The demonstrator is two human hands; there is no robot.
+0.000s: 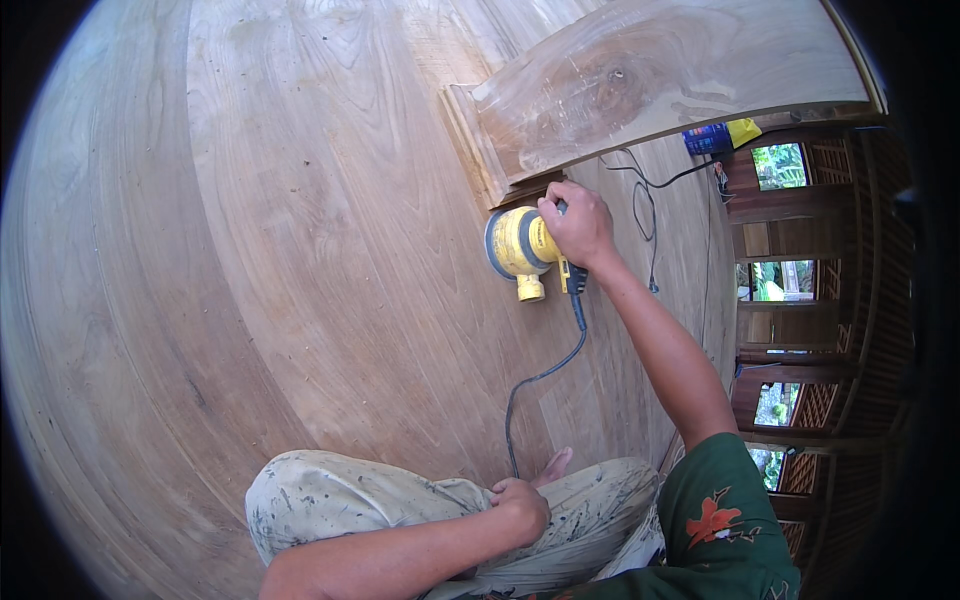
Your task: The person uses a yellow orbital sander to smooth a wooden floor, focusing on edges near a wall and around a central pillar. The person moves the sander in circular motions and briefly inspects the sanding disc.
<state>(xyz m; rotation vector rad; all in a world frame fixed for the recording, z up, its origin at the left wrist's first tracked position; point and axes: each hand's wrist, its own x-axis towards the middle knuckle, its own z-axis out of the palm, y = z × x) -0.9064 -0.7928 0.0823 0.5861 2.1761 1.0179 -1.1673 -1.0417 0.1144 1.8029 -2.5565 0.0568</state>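
Observation:
My right hand (pixel 580 222) is closed around the top of a yellow and black orbital sander (pixel 522 243). The sander's round pad faces left, close to the corner of a wooden trim block, and its short dust port points toward me. From its handle a dark power cord (pixel 545 376) curves down to my lap. There my left hand (pixel 520 503) rests in front of my paint-spotted trousers, fingers curled closed where the cord meets it. Most of those fingers are hidden. Brown wood planks (pixel 330 250) spread under and around the sander.
A wide wooden board (pixel 660 80) with stepped trim (pixel 475 150) at its end juts in from the upper right. Beyond it sit a blue and yellow package (pixel 720 136) and another loose dark cable (pixel 645 200). Wooden walls with several windows (pixel 780 281) line the right side.

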